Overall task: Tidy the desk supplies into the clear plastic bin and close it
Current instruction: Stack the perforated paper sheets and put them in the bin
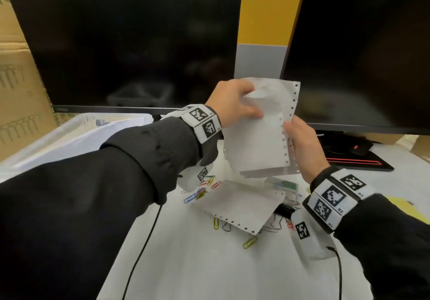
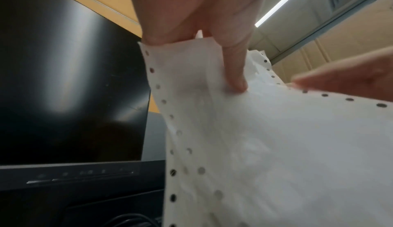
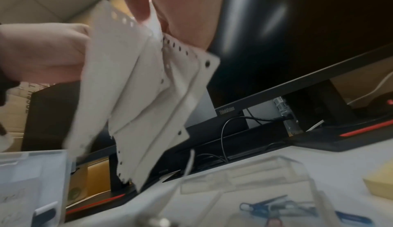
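Observation:
Both hands hold a small stack of white perforated paper sheets (image 1: 258, 136) (image 2: 266, 138) (image 3: 138, 87) upright above the desk, between the two monitors. My left hand (image 1: 235, 106) (image 2: 212, 33) pinches the stack's top left. My right hand (image 1: 302, 143) (image 3: 180, 12) grips its right edge, along the row of punched holes. The clear plastic bin (image 1: 76, 134) (image 3: 27, 185) stands open at the left, behind my left forearm. Another perforated sheet (image 1: 242, 206) lies flat on the desk below.
Coloured paper clips (image 1: 200, 190), a black binder clip (image 1: 282, 210) and a small clear case (image 1: 282, 186) (image 3: 255, 188) lie around the flat sheet. Two dark monitors (image 1: 130, 43) stand behind. Cardboard boxes (image 1: 18, 85) are at the left, a yellow pad (image 3: 380, 185) at the right.

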Demonstrator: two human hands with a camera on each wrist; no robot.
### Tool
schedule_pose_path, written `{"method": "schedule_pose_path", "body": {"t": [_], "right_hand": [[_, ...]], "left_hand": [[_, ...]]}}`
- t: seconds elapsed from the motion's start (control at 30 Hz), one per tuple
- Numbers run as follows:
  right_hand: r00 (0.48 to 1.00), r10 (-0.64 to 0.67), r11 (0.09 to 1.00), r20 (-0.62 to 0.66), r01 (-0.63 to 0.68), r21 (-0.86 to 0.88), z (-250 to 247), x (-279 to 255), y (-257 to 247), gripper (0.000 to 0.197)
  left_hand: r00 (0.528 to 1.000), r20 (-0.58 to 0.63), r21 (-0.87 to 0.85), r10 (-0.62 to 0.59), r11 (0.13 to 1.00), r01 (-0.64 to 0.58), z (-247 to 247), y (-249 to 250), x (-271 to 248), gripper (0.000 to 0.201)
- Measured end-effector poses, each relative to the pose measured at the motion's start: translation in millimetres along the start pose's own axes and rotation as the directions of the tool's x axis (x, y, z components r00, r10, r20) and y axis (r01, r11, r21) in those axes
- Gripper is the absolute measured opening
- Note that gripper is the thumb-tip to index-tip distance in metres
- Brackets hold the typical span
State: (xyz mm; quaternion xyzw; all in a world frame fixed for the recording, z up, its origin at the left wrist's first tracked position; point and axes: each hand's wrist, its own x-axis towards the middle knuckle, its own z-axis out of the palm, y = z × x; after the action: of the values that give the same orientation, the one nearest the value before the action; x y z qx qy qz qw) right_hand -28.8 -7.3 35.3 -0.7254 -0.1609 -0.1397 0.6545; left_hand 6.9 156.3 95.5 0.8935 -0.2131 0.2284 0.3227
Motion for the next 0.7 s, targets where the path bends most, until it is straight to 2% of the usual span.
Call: {"method": "schedule_pose_path", "body": {"t": [0.03, 0.1, 0.2, 0.27, 0.3, 0.33, 0.37, 0.4, 0.43, 0.47, 0.5, 0.57, 0.63, 0.7], "right_hand": [[1.000, 0.005, 0.998, 0.019, -0.006, 0.055, 0.6, -1.6, 0.4, 0.024], [1.000, -0.002, 1.000, 0.001, 0.002, -0.005, 0.0, -0.1, 3.2, 0.026], [0.993, -0.038, 0.985, -0.113, 0.019, -0.171, -6.8, 4.1, 9.8, 0.039], [0.978, -0.056, 0.974, -0.202, 0.009, -0.228, -15.1, 6.5, 12.0, 0.037], [0.968, -0.057, 0.972, -0.245, -0.001, -0.234, -20.1, 6.9, 13.9, 0.036], [0.958, -0.054, 0.973, -0.283, -0.013, -0.230, -24.9, 6.9, 15.5, 0.036], [0.948, -0.051, 0.973, -0.314, -0.023, -0.230, -29.3, 7.0, 16.8, 0.037], [0.940, -0.045, 0.971, -0.338, -0.038, -0.234, -32.7, 6.7, 18.3, 0.038], [0.935, -0.039, 0.970, -0.354, -0.050, -0.239, -35.3, 6.2, 20.3, 0.038], [0.932, -0.034, 0.968, -0.360, -0.059, -0.244, -36.0, 5.2, 21.1, 0.039], [0.931, -0.032, 0.967, -0.362, -0.063, -0.248, -36.0, 4.8, 22.2, 0.039], [0.929, -0.025, 0.967, -0.369, -0.071, -0.245, -34.1, 3.1, 23.8, 0.039], [0.928, -0.028, 0.970, -0.370, -0.065, -0.235, -30.3, 1.4, 22.6, 0.040], [0.931, -0.026, 0.972, -0.364, -0.062, -0.228, -27.1, 0.7, 20.6, 0.041]], "left_hand": [[1.000, -0.010, 0.019, 0.017, 1.000, -0.017, 1.5, 3.3, -1.2, 0.029], [0.997, -0.020, 0.084, 0.068, 0.994, -0.066, 4.7, 8.3, -3.1, 0.033], [0.989, -0.075, 0.199, 0.128, 0.974, -0.111, 8.7, 10.0, -14.5, 0.070], [0.963, -0.104, 0.148, 0.249, 0.961, -0.232, 5.2, 11.6, -31.3, 0.086], [0.949, -0.045, 0.091, 0.312, 0.947, -0.307, 2.9, 11.6, -41.9, 0.083], [0.936, 0.077, 0.026, 0.342, 0.938, -0.345, 0.9, 10.9, -53.2, 0.077], [0.915, 0.253, -0.007, 0.314, 0.946, -0.323, -0.5, 11.2, -64.9, 0.070], [0.864, 0.446, 0.020, 0.233, 0.963, -0.270, 0.5, 10.8, -76.3, 0.066], [0.788, 0.600, 0.085, 0.139, 0.968, -0.235, 4.8, 8.3, -87.1, 0.067], [0.718, 0.693, 0.154, 0.061, 0.961, -0.230, 11.0, 4.0, -96.1, 0.070], [0.672, 0.741, 0.212, 0.002, 0.948, -0.236, 17.5, -0.8, -102.9, 0.074], [0.635, 0.771, 0.265, -0.047, 0.931, -0.252, 28.9, -9.6, -110.4, 0.077], [0.625, 0.779, 0.279, -0.051, 0.921, -0.273, 35.6, -14.1, -113.6, 0.067], [0.657, 0.753, 0.310, -0.033, 0.899, -0.310, 37.0, -17.2, -113.6, 0.041]]}}
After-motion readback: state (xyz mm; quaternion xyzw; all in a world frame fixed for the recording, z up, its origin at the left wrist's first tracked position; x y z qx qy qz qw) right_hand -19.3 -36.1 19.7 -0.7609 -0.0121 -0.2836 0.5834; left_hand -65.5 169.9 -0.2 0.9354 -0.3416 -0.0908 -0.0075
